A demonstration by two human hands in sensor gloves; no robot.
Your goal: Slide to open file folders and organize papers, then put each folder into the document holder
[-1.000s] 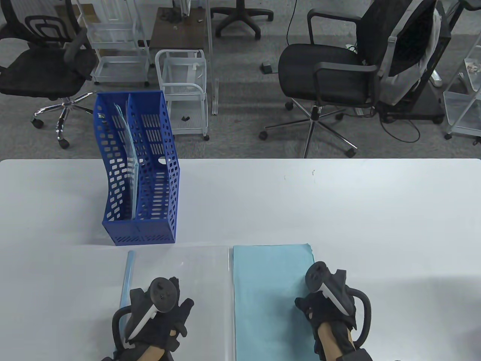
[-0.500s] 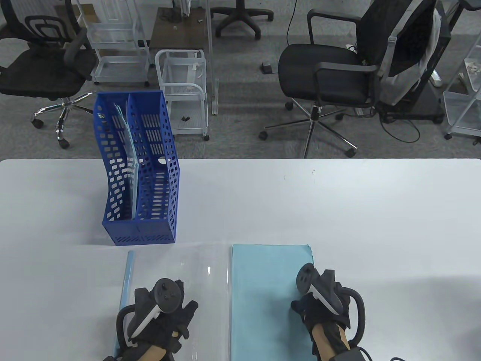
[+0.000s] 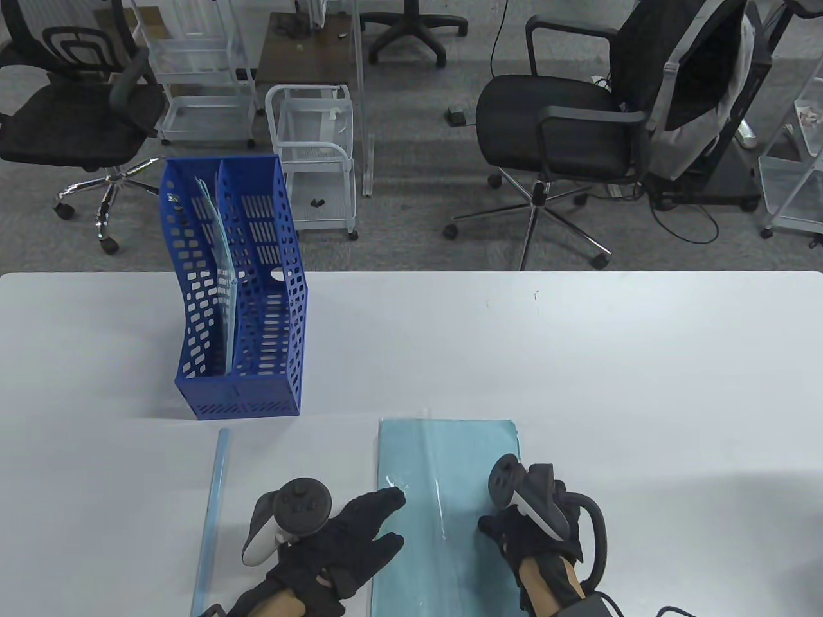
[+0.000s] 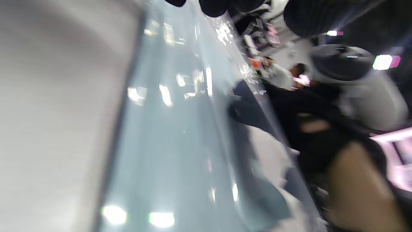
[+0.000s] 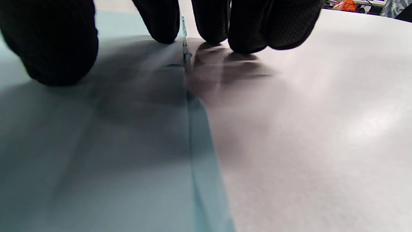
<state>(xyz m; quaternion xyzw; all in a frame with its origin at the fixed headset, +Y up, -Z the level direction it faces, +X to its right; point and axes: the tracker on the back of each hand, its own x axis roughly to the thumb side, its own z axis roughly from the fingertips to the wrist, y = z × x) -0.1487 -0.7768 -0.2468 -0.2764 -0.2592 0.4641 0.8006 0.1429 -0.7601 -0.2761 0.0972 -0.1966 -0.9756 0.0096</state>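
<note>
Fingertips [image 5: 162, 27] of the right hand [image 3: 537, 536] rest at the right edge of the light blue paper [image 3: 450, 514], some on the sheet, others on the white table [image 3: 578, 347] just beside it; they lie close together and grip nothing. The table view hides these fingers under the tracker on the hand's back; only the right wrist view shows them.

The left hand [image 3: 347, 543] lies flat with fingers spread, its longest finger reaching onto the paper's left edge, where a clear cover [image 3: 411, 475] glints over the sheet. How far the cover extends is hard to make out. The left wrist view is blurred and tilted, showing little beyond glare on clear plastic and the other arm.

A pale blue spine bar [image 3: 215, 508] lies left of the paper, its lower end cut off by the frame. A blue document holder [image 3: 241, 302] stands beyond the bar, well apart from the paper, with a folder [image 3: 215, 257] upright in its left slot. Office chairs stand behind the table.
</note>
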